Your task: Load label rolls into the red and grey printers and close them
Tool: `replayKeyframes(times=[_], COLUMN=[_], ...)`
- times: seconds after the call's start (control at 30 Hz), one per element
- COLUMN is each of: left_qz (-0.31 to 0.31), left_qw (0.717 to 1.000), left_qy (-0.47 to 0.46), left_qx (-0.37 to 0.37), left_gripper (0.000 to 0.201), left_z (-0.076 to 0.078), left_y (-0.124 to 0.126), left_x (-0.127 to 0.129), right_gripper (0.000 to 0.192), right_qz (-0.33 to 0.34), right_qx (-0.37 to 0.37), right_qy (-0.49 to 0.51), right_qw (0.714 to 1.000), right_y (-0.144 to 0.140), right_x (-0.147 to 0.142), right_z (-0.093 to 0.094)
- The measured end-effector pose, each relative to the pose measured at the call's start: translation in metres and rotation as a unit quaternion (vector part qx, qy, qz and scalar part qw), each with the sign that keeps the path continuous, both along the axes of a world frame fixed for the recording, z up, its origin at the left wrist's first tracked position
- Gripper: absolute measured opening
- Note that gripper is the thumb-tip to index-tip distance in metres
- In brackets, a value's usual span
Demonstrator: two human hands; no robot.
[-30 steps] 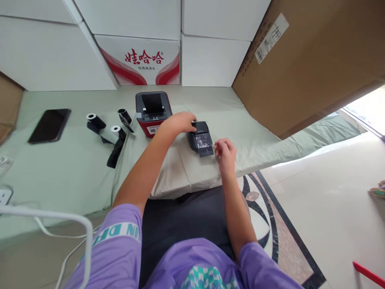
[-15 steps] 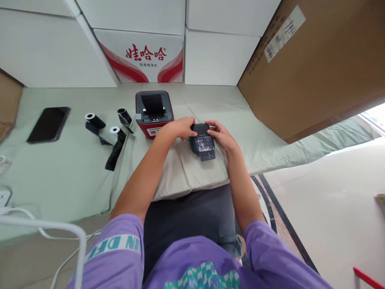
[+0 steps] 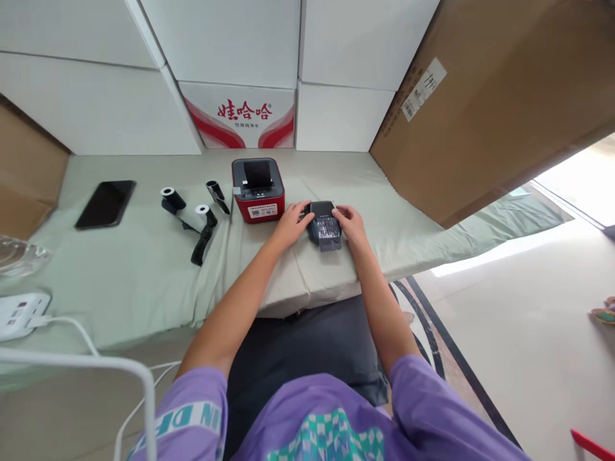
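Big picture first: the low desk [image 3: 144, 275] is covered in a pale green cloth, with white cardboard boxes [image 3: 230, 77] stacked along the back and a large brown carton [image 3: 490, 115] leaning in at the right. On the desk sit a red and grey desktop label printer [image 3: 258, 190], a black smartphone [image 3: 106, 203] lying flat well off to the left, and three small black-film rolls with white cores [image 3: 195, 214] between phone and printer.

The thing in hand is the small black handheld printer with a strip of dark film coming out of its front [image 3: 325, 225]. It rests on a beige folded pad at the near edge of the desk, just right of the red printer. The left hand [image 3: 292, 221] cups its left side and the right hand [image 3: 350, 223] its right, fingers curled and pressed against the casing, not spread.

If you ask me, the way to do this well is to keep the body flat on the pad, squeeze evenly from both sides, and keep fingertips off the film strip so it doesn't crease or skew.

Versus a second ago: back then only the left hand was on the little printer and the right one floated off its front corner. Now both clasp it, and the view has shifted so a white power strip [image 3: 22, 312] shows at the far left.
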State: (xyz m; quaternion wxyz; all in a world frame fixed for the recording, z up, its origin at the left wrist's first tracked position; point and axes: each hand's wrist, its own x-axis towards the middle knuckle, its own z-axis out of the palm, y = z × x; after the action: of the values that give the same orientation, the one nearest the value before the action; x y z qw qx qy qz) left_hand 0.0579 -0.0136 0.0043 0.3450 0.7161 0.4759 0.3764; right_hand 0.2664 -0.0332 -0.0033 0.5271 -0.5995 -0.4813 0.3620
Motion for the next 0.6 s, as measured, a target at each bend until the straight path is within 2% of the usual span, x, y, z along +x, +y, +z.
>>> replayKeyframes(times=[0.07,0.17,0.37,0.6], left_qz=[0.023,0.043,0.048,0.044], left_qw=[1.0,0.999,0.995,0.992], left_qy=[-0.015,-0.006,0.086,0.115], left_qx=[0.003,-0.015,0.024,0.025], left_gripper=[0.041,0.036,0.03,0.024], left_z=[-0.008,-0.008,-0.004,-0.005], left_y=[-0.001,0.001,-0.005,-0.01], left_x=[0.0,-0.001,-0.009,-0.011], right_gripper=[0.042,0.03,0.033,0.044], right_qz=[-0.031,-0.033,-0.004,0.027], right_qx=[0.05,0.064,0.059,0.056], right_qy=[-0.029,-0.058,-0.051,-0.03], right_qw=[0.998,0.996,0.997,0.998], right_y=[-0.005,-0.011,-0.014,-0.013], right_x=[-0.003,-0.004,0.0,0.007], right_z=[-0.007,-0.014,-0.016,-0.021])
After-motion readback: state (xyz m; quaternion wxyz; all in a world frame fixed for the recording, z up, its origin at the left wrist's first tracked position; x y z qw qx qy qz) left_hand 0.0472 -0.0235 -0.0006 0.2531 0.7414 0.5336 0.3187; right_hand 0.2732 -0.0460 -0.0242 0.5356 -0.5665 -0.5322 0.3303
